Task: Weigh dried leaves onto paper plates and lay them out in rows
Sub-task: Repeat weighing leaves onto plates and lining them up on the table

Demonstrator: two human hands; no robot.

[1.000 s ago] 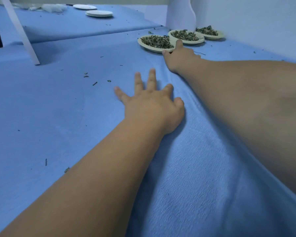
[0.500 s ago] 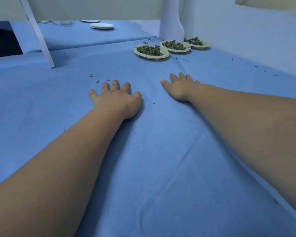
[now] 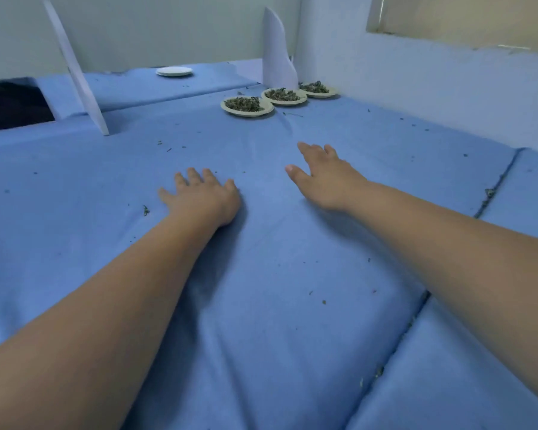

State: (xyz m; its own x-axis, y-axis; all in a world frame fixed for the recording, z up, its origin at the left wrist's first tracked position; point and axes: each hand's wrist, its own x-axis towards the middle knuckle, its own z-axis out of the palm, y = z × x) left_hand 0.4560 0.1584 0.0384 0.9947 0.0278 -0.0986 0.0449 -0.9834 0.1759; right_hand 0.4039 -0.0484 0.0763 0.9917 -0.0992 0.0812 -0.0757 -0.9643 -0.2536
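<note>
Left grip (image 3: 202,200) and right grip (image 3: 326,178) rest released, open-fingered, on the blue cloth (image 3: 261,305), holding nothing. Pressing wrinkles outward evenly should, I judge, keep rows level. Far ahead, three paper plates (image 3: 284,103) of dried leaves (image 3: 243,103) line the wall (image 3: 416,88).

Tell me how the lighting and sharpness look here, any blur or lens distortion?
Head view: dim, bluish, even light; soft shadows under the left hand and right hand; no glare; the wide lens stretches the forearms; the far plates of leaves look soft.
</note>
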